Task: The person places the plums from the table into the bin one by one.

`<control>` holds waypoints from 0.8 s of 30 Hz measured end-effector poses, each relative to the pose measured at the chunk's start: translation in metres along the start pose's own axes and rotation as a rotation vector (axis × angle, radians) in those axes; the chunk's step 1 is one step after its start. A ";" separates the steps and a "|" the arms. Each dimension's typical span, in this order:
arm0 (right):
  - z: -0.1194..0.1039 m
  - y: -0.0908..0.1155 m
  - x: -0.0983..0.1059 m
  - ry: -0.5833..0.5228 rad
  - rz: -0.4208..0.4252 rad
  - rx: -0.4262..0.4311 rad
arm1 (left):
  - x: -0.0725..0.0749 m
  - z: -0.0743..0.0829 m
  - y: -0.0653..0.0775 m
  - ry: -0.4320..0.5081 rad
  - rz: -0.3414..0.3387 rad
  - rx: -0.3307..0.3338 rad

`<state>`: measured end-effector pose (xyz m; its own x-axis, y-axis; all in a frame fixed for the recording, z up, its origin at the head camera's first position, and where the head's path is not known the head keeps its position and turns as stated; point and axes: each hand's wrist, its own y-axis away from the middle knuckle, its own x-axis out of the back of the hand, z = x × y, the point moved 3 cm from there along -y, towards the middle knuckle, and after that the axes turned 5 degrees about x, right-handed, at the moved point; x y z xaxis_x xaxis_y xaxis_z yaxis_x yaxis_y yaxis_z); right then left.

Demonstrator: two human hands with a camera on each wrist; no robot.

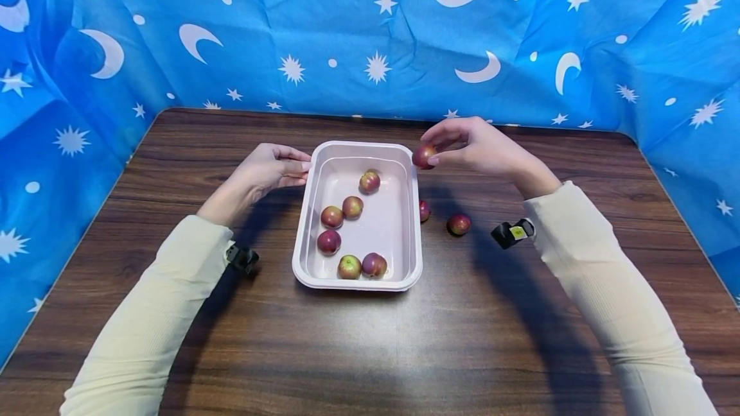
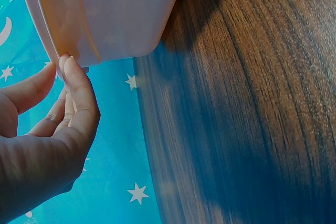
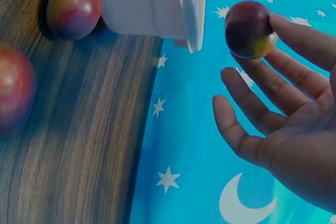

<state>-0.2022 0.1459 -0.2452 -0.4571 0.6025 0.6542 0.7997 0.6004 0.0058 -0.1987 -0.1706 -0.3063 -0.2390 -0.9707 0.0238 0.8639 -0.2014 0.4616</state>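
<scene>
A white plastic tub (image 1: 393, 226) with several red and green plums, among them a dark red plum (image 1: 329, 242) and a greener plum (image 1: 349, 267), sits mid-table. The left hand (image 1: 270, 169) pinches the tub's left rim between thumb and fingers, as the left wrist view shows at the rim (image 2: 48, 35). Above the table at the tub's far right corner, the right hand (image 1: 471, 149) holds a red plum (image 1: 424, 156) by its fingertips. In the right wrist view that plum (image 3: 250, 30) sits between thumb and fingers, the other fingers loosely spread.
Two plums lie on the wooden table (image 1: 370, 352) right of the tub: one plum (image 1: 459, 224) apart from it, another plum (image 1: 424, 210) partly hidden by the rim. A blue cloth (image 1: 347, 24) with moons and stars hangs behind the table and along its sides.
</scene>
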 end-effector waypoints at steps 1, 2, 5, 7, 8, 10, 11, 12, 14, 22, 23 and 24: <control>-0.001 -0.001 -0.001 -0.003 -0.003 0.009 | 0.000 0.000 0.000 -0.001 -0.001 -0.001; -0.002 -0.001 -0.001 -0.008 -0.006 0.013 | 0.000 0.000 0.000 0.000 -0.005 0.000; -0.005 -0.002 -0.004 -0.012 -0.015 0.009 | 0.000 0.000 0.001 -0.002 -0.005 0.002; -0.006 -0.003 -0.005 -0.007 -0.018 0.002 | 0.000 0.000 0.001 -0.008 -0.003 0.004; -0.006 -0.003 -0.006 -0.001 -0.021 -0.005 | 0.001 0.000 0.001 -0.010 -0.002 0.006; -0.007 -0.003 -0.007 0.005 -0.026 -0.003 | 0.001 0.000 0.001 -0.019 -0.003 0.007; -0.007 -0.003 -0.008 -0.001 -0.029 -0.005 | 0.001 0.000 0.001 -0.024 -0.002 0.007; -0.008 -0.003 -0.009 -0.005 -0.032 -0.008 | 0.000 0.000 0.001 -0.026 -0.005 0.007; -0.010 -0.002 -0.010 -0.008 -0.040 -0.012 | 0.000 0.001 0.001 -0.038 -0.001 0.008; -0.017 -0.002 -0.016 -0.006 -0.046 -0.005 | 0.000 0.001 0.002 -0.079 0.014 0.015; -0.018 -0.001 -0.017 -0.009 -0.047 0.006 | 0.000 0.001 0.002 -0.080 0.014 0.015; -0.019 -0.001 -0.018 -0.012 -0.048 0.016 | 0.000 0.001 0.002 -0.080 0.014 0.015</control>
<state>-0.1875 0.1241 -0.2422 -0.4994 0.5788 0.6446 0.7703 0.6372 0.0247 -0.1972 -0.1708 -0.3039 -0.2625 -0.9597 0.1007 0.8607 -0.1856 0.4741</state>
